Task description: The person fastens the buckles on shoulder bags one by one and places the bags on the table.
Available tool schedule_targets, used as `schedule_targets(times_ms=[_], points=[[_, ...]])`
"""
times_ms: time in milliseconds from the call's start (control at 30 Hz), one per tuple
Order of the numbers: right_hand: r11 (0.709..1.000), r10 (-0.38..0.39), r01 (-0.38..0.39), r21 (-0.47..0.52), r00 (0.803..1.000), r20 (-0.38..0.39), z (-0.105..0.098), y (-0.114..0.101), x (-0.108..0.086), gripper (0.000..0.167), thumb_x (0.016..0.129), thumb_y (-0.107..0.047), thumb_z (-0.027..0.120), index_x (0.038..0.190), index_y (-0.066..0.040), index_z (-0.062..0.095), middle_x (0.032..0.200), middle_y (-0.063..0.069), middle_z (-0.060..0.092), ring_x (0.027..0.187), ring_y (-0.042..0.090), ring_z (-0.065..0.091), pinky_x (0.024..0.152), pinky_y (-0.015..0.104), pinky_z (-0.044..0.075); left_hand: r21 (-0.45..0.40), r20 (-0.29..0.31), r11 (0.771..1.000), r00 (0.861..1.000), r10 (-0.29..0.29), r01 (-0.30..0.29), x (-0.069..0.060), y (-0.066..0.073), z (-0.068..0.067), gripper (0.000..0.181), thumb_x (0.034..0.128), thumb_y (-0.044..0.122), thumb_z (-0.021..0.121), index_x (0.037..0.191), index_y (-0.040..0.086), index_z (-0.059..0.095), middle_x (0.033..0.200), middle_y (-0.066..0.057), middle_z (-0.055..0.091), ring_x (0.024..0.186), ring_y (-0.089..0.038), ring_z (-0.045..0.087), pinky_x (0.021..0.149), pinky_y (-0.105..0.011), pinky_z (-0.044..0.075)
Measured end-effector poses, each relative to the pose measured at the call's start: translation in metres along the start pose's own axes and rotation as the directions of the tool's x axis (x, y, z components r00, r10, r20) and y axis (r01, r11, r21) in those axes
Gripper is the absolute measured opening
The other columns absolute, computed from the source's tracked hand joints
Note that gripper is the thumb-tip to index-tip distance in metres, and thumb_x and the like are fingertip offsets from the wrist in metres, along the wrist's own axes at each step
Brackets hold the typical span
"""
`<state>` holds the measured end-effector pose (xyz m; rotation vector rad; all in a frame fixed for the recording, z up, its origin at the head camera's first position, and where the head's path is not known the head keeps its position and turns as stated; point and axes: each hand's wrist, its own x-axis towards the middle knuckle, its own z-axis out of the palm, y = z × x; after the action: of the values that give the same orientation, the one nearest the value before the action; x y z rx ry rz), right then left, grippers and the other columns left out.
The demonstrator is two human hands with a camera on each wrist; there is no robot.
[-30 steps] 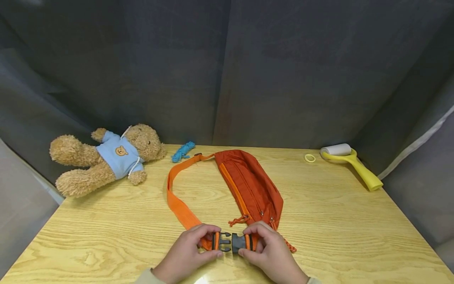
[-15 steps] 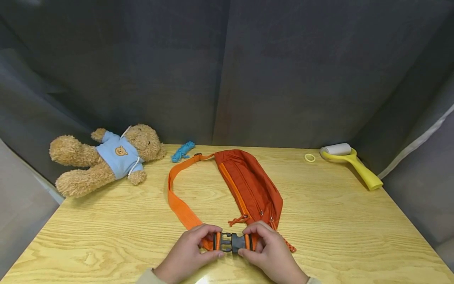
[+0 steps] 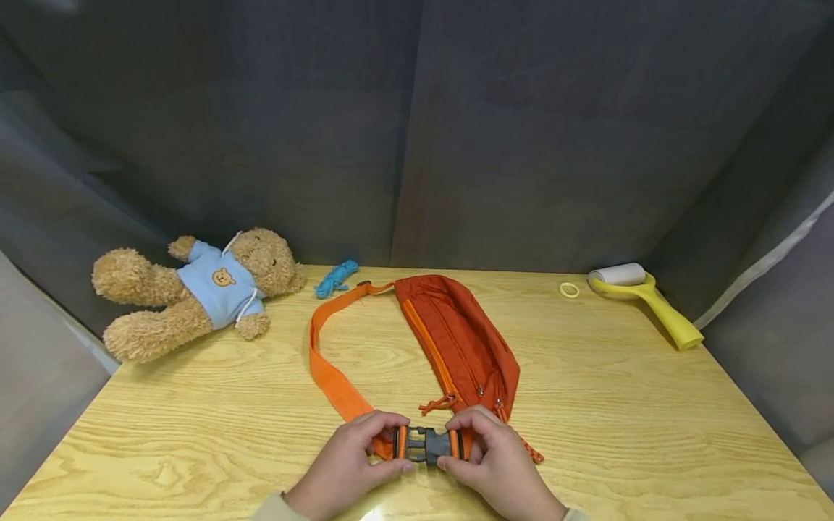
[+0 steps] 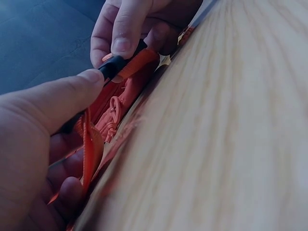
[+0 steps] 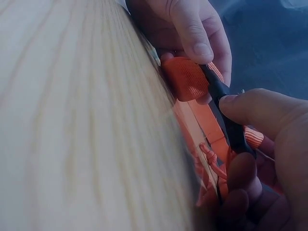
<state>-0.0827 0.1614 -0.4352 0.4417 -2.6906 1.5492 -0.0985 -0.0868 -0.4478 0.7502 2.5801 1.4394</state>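
Observation:
An orange-red waist bag (image 3: 459, 336) lies on the table, its orange strap (image 3: 334, 382) looping to the left. Between thumb and fingers, my left hand (image 3: 348, 461) pinches the pronged half (image 3: 414, 443) of the black side-release buckle. My right hand (image 3: 498, 463) grips the socket half (image 3: 436, 446). The prong tips sit in the socket's mouth, while a stretch of the prongs still shows outside it. In the right wrist view the buckle (image 5: 233, 127) is held just off the table, with strap webbing (image 5: 185, 79) beneath the left hand.
A teddy bear (image 3: 218, 278) in a blue top lies at the back left, beside a blue cord bundle (image 3: 337, 278). At the back right are a small yellow ring (image 3: 569, 290) and a yellow-handled lint roller (image 3: 651, 293). Dark curtains (image 3: 521, 145) enclose the table.
My left hand has shifted slightly right, bringing the prongs from apart into the socket's mouth. The right hand stays in place, and the bag has barely moved.

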Motion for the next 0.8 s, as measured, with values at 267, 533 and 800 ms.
schedule_targets(times_ms=[267, 533, 800], points=[[1.000, 0.013, -0.013, -0.015, 1.000, 0.001, 0.0004, 0.0003, 0.0011, 0.035, 0.075, -0.018, 0.090, 0.103, -0.017, 0.068, 0.101, -0.008, 0.062, 0.055, 0.004, 0.046, 0.048, 0.022, 0.044, -0.004, -0.004, 1.000, 1.000, 0.004, -0.004, 0.0003, 0.0008, 0.0001, 0.047, 0.0856, 0.040, 0.080, 0.125, 0.018, 0.066, 0.104, 0.013, 0.065, 0.087, -0.004, 0.060, 0.074, -0.024, 0.053], [1.000, 0.017, -0.017, -0.019, 1.000, 0.000, 0.0013, 0.0009, 0.0014, 0.036, 0.075, -0.017, 0.090, 0.103, -0.017, 0.068, 0.104, -0.008, 0.062, 0.055, 0.004, 0.046, 0.049, 0.022, 0.044, -0.007, -0.012, 1.000, 1.000, 0.012, -0.012, 0.0005, 0.0000, 0.0005, 0.047, 0.0852, 0.038, 0.081, 0.124, 0.017, 0.066, 0.103, 0.013, 0.064, 0.087, -0.005, 0.060, 0.074, -0.024, 0.053], [1.000, 0.009, -0.009, -0.017, 1.000, 0.002, 0.0013, 0.0008, 0.0010, 0.035, 0.076, -0.018, 0.090, 0.103, -0.017, 0.068, 0.102, -0.009, 0.062, 0.055, 0.004, 0.046, 0.049, 0.022, 0.044, -0.003, -0.009, 1.000, 1.000, 0.014, -0.014, 0.0002, 0.0016, 0.0019, 0.047, 0.0851, 0.039, 0.081, 0.124, 0.018, 0.066, 0.104, 0.013, 0.064, 0.088, -0.005, 0.060, 0.074, -0.024, 0.053]])
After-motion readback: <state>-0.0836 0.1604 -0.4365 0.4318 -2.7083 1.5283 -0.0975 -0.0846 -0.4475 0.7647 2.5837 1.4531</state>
